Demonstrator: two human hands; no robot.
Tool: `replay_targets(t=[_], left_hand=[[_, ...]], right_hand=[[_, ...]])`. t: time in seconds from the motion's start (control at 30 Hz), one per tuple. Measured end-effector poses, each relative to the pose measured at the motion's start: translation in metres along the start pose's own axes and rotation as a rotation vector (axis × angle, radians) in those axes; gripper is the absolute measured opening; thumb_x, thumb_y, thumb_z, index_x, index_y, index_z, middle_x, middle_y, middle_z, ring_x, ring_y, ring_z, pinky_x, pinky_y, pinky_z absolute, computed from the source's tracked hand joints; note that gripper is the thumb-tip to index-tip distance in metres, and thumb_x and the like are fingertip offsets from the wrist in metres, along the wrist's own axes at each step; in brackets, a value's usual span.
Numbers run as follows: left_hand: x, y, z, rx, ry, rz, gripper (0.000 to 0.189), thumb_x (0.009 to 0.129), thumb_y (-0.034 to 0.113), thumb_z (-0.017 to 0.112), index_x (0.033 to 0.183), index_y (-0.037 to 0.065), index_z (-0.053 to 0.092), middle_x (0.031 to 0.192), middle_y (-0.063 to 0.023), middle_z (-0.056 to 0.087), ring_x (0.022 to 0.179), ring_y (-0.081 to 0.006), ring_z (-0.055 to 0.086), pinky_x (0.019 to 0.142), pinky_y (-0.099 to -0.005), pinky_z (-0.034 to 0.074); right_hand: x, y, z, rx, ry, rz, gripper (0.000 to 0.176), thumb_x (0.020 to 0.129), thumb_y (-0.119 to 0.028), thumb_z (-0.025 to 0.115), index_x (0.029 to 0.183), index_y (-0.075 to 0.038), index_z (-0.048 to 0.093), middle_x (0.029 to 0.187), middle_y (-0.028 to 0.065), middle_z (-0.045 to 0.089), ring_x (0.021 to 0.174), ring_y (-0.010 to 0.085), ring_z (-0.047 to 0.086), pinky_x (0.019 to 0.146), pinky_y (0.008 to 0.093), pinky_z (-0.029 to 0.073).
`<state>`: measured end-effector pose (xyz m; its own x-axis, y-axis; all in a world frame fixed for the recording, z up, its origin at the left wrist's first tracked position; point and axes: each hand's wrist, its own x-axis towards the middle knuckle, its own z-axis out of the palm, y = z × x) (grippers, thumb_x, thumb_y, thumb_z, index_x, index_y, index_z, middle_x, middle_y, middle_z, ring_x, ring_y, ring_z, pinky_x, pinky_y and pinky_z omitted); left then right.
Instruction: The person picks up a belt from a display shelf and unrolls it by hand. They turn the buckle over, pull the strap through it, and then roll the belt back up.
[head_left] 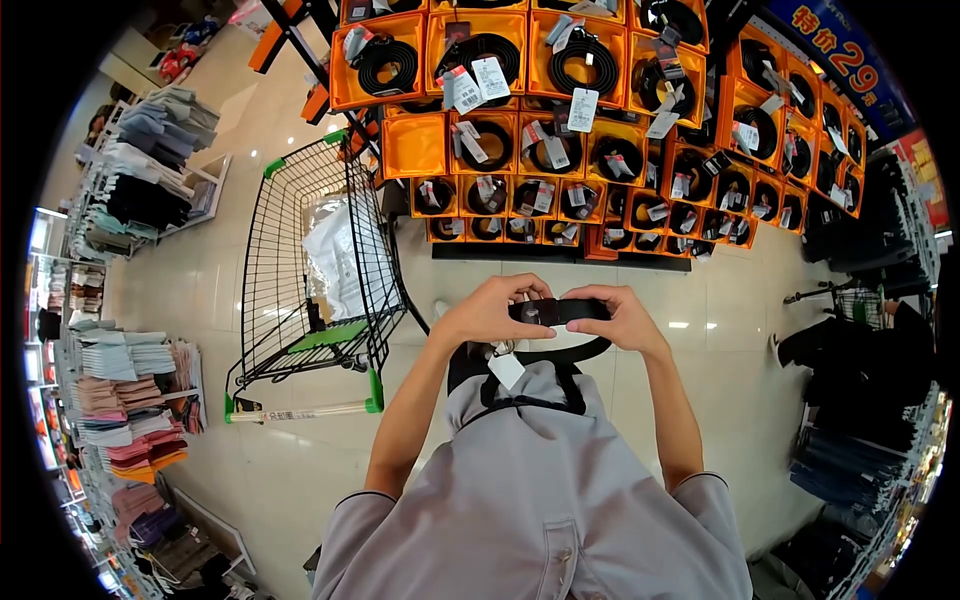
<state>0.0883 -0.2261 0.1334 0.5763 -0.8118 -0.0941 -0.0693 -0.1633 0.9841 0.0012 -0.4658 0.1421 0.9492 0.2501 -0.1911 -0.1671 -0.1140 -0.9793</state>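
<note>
A black belt is held in front of my waist, its strap hanging in a loop between my hands. My left hand is closed around the dark, broad end on the left, thumb below and fingers above. My right hand pinches the strap on the right, its thumb pointing inward. A white tag hangs under my left hand. The fingers partly cover the belt, so I cannot make out the buckle clearly.
Ahead, a display rack holds coiled belts in orange boxes with price tags. A shopping cart with a white package stands at left. Folded clothes line the left side. A person in black is beside another cart at right.
</note>
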Motion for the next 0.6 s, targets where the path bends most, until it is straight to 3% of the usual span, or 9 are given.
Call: replay_targets(t=[0.27,0.47,0.6], left_hand=[[0.008,-0.001,0.000,0.142,-0.056,-0.133,0.044,0.077,0.024,0.085,0.108,0.003,0.062,0.088,-0.0048,0.066,0.080,-0.0097,0.060,0.075,-0.0256,0.049],[0.013,-0.014,-0.003,0.206,-0.083,-0.003,0.043,0.078,0.023,0.084,0.110,0.002,0.065,0.097,-0.0072,0.070,0.089,-0.0127,0.065,0.079,-0.0282,0.053],[0.014,-0.010,0.000,0.168,-0.096,-0.060,0.043,0.078,0.022,0.084,0.111,0.002,0.065,0.096,-0.0077,0.070,0.088,-0.0140,0.066,0.080,-0.0296,0.054]], right_hand=[[-0.005,0.033,0.001,0.149,0.076,0.009,0.040,0.081,-0.004,0.080,0.118,0.002,0.066,0.104,0.0044,0.069,0.094,0.0105,0.062,0.085,0.0262,0.051],[-0.005,0.034,0.007,0.086,0.079,-0.014,0.039,0.082,-0.006,0.080,0.118,0.000,0.065,0.104,0.0036,0.068,0.094,0.0108,0.061,0.085,0.0270,0.050],[-0.004,0.037,0.006,0.052,0.071,-0.012,0.039,0.082,-0.007,0.080,0.117,0.000,0.065,0.103,0.0042,0.068,0.093,0.0110,0.061,0.084,0.0270,0.050]])
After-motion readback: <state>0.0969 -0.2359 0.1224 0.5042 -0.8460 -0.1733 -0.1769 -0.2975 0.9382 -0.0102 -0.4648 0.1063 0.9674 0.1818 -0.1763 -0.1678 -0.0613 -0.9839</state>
